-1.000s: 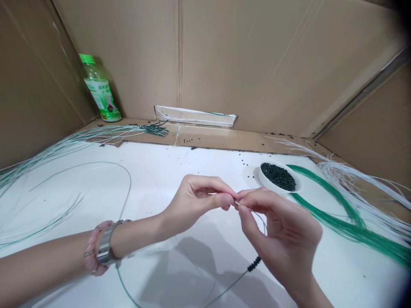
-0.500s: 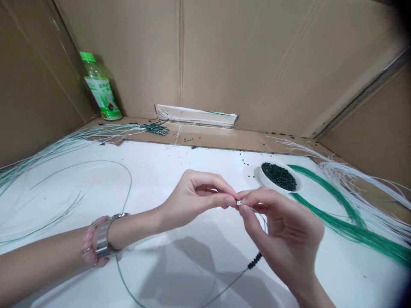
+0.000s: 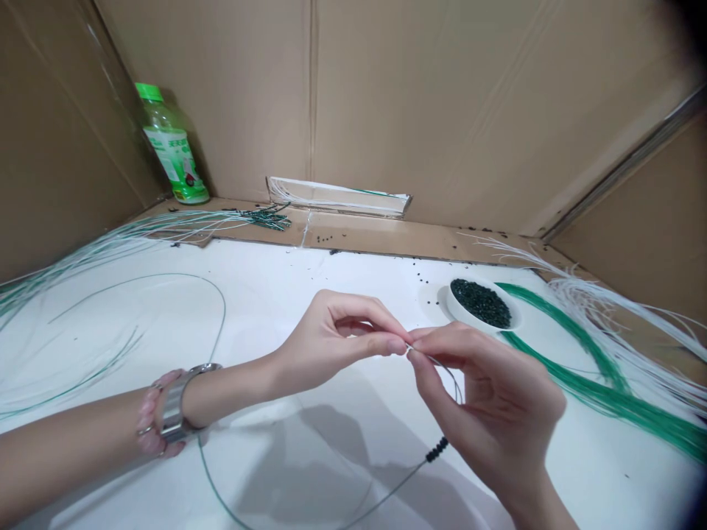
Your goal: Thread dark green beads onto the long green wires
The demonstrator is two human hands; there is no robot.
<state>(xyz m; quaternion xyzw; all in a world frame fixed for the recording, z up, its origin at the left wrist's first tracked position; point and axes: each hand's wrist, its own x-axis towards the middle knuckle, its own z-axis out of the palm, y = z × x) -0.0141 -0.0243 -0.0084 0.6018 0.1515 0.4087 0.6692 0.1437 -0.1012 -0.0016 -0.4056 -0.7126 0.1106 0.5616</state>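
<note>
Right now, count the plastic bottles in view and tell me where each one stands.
1. The green-capped plastic bottle stands upright in the far left corner, on the cardboard ledge, against the cardboard wall. Others could be out of view.

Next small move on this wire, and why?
Probably slide one more bead down the wire to the strung beads. The right hand pinches the wire near its tip, the left hand meets it there, and the bowl of loose beads sits close by. Whether the left fingers hold a bead can't be told from here.
</note>
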